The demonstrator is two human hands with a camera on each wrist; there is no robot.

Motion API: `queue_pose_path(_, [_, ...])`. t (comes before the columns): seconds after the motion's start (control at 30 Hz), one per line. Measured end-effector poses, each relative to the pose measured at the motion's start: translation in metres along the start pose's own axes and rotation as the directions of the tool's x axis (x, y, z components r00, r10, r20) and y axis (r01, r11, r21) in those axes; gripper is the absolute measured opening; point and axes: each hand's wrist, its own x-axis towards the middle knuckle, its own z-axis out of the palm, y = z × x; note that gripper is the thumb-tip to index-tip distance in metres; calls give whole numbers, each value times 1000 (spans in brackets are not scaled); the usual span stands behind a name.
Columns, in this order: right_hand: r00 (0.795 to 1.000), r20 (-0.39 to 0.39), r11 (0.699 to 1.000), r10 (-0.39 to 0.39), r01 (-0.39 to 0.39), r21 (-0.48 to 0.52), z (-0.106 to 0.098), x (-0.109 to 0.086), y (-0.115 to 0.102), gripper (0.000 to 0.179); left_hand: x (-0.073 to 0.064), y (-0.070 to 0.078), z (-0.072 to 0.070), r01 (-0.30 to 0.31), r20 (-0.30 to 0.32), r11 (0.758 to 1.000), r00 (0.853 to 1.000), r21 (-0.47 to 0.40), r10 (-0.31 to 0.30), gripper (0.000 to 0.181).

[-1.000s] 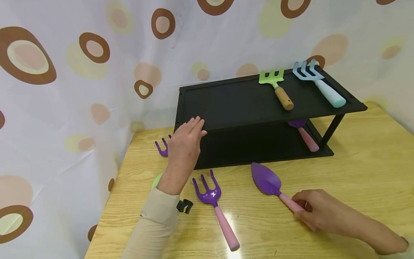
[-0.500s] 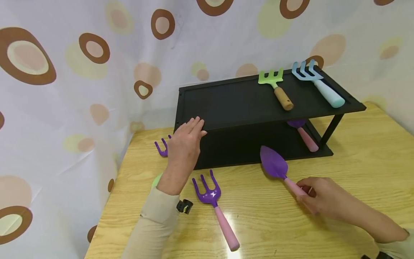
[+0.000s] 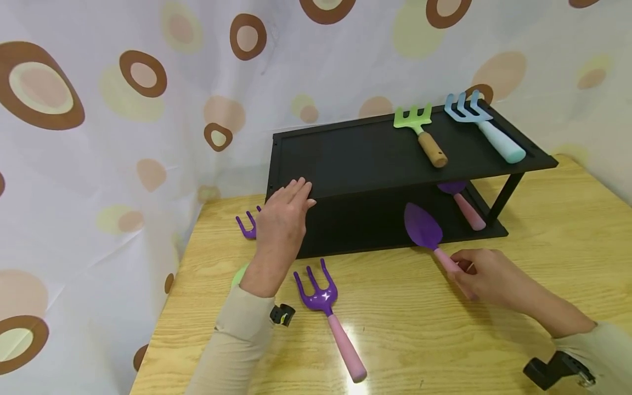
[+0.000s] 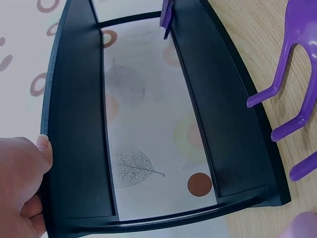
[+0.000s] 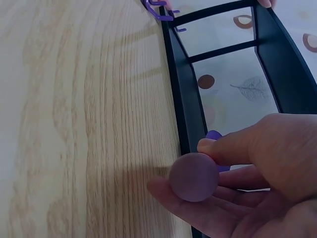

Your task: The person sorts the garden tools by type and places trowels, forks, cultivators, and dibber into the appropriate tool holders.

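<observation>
My left hand (image 3: 283, 225) rests on the left front corner of a black two-tier rack (image 3: 340, 159), fingers laid straight over the top tier. In the left wrist view its thumb tip (image 4: 44, 144) lies at the edge of the rack's panel. My right hand (image 3: 494, 274) pinches a trowel with a purple blade (image 3: 423, 226) and a pink handle between thumb and fingers. The blade overlaps the front edge of the lower tier, pointing into the rack. The right wrist view shows the handle's round end (image 5: 193, 177) toward the camera.
A second purple trowel with a pink handle (image 3: 471, 214) lies on the lower tier. On top lie a green hand rake (image 3: 432, 149) and a light-blue one (image 3: 501, 141). A purple hand fork (image 3: 323, 299) lies on the wooden table (image 3: 410, 351); purple tines (image 3: 249, 230) show left of the rack.
My right hand has carried the trowel forward from the table to the rack's lower front edge. The left hand stays in place on the corner.
</observation>
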Motion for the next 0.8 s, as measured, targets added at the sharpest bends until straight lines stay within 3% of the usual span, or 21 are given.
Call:
queue_pose_path(0.3, [998, -22, 998, 55, -55, 10, 3, 12, -2, 39, 1, 2, 1, 2, 15, 1000, 1000, 3, -2, 36])
queue_pose_path(0.63, [997, -49, 998, 55, -53, 36, 8, 22, -11, 42, -2, -1, 1, 7, -6, 1000, 1000, -1, -7, 35])
queue_pose_path(0.8, [994, -105, 998, 30, -24, 59, 8, 28, -16, 38, -1, -1, 1, 1, -15, 1000, 1000, -5, -1, 35])
